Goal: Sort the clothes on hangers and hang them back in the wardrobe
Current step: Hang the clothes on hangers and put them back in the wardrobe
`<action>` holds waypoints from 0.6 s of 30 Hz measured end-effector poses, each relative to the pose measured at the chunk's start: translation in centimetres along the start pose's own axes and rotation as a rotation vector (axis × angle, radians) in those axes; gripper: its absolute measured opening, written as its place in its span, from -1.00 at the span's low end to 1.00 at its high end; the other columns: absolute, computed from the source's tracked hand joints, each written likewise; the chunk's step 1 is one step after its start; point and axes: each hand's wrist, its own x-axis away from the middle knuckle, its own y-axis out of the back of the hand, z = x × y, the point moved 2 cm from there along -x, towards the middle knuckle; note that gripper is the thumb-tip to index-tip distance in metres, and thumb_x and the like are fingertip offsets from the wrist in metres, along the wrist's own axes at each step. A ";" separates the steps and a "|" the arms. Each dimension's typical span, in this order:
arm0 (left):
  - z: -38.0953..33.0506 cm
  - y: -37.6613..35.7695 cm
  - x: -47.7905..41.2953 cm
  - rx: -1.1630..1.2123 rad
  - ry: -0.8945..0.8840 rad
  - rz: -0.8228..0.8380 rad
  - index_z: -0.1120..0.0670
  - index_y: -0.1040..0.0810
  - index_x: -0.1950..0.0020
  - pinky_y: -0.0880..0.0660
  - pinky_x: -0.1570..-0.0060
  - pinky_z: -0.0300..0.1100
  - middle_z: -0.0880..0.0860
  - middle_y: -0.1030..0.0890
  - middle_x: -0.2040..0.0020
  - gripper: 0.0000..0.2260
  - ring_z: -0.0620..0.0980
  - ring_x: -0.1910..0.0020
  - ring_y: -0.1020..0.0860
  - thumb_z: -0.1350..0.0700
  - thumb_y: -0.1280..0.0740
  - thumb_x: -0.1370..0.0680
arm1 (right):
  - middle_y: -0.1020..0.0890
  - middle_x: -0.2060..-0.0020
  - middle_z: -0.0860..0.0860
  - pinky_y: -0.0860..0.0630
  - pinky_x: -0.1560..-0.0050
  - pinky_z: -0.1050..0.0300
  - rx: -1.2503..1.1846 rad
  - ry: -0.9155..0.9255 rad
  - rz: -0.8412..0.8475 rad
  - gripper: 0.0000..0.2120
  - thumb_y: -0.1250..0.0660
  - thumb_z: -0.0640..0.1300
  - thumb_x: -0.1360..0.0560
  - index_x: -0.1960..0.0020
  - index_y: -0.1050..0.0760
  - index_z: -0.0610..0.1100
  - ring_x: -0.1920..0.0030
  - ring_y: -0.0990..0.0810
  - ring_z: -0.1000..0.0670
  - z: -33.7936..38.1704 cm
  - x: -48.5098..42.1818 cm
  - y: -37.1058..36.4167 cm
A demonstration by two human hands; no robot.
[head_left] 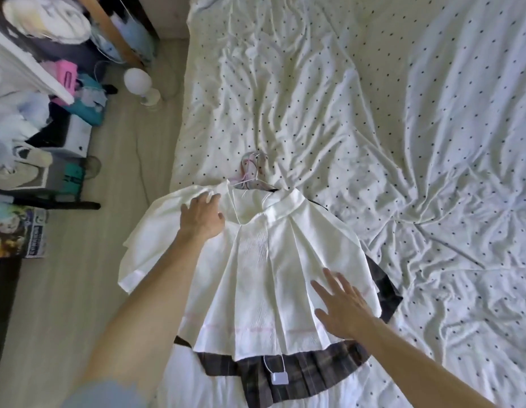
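A white pleated skirt lies spread on the bed, close to the edge that borders the floor, with a dark plaid skirt under it showing past its hem and its far side. The hangers poke out above the waistbands, hooks pointing up the bed, probably so the pile can be lifted together. The left hand rests open by the waistband, steadying the top. The right hand lies flat with its fingers spread wide on the pleats near the hem, seemingly smoothing the cloth. Neither hand grips anything. A small tag on a string hangs below the hem.
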 end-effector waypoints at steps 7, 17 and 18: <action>0.2 -1.9 -7.8 -0.052 -0.019 0.079 -0.09 -0.06 -0.61 -0.06 -0.48 0.29 0.04 -0.24 -0.57 -0.37 0.10 -0.55 -0.17 0.00 -0.25 -0.58 | 0.48 -0.50 0.06 0.17 -0.55 -0.17 -0.031 -0.055 0.081 -0.31 -0.08 0.12 -0.65 -0.58 0.31 0.18 -0.55 0.38 -0.09 0.3 -2.7 -2.5; 0.2 -1.0 -3.3 -0.074 -0.004 0.061 0.16 -0.57 -0.16 -0.47 -0.14 -0.01 0.18 -0.62 -0.16 -0.69 0.20 -0.16 -0.55 -0.01 -0.20 -0.59 | 0.26 -0.59 0.08 0.00 -0.57 -0.11 -0.152 -0.073 0.131 -0.38 -0.06 0.18 -0.64 -0.62 0.10 0.12 -0.60 0.19 -0.03 -0.8 -1.0 -1.7; 0.4 -0.9 -2.1 0.036 -0.005 0.072 0.18 -0.56 -0.16 -0.48 -0.13 0.00 0.19 -0.61 -0.17 -0.68 0.22 -0.17 -0.55 -0.02 -0.18 -0.60 | 0.18 -0.61 0.06 -0.02 -0.57 -0.09 -0.181 -0.080 0.128 -0.38 -0.06 0.19 -0.64 -0.62 0.06 0.08 -0.60 0.12 -0.03 -0.9 -0.3 -1.6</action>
